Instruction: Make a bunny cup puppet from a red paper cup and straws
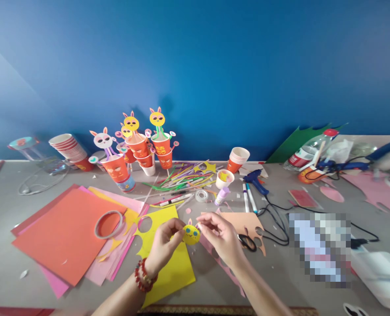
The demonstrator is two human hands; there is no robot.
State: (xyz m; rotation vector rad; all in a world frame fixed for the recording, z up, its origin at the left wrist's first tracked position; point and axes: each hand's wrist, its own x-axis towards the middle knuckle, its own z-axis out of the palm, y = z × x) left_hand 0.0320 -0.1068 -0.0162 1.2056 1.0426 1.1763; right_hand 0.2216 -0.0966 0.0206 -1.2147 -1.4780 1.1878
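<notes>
A round yellow paper face (192, 236) with blue eyes and small pink-and-white ears is held up over the table. My left hand (164, 240), with a red bead bracelet on its wrist, pinches its left edge between thumb and fingers. At its upper right, my right hand (220, 236) has thumb and fingertips closed on a small paper ear, which they partly hide. Beneath my hands lie cut yellow paper (178, 265) and pink paper with round cut-outs (229, 274). Black-handled scissors (247, 242) rest beside my right hand, partly over peach paper (239, 219).
Red paper cups with bunny faces (116, 169) stand at the back left. Orange paper (66, 245) carries a tape roll (98, 230). Colourful pipe cleaners (182, 177), a glue stick (222, 196) and markers (251, 198) lie ahead. A blue glue gun (257, 181) trails its black cord rightward.
</notes>
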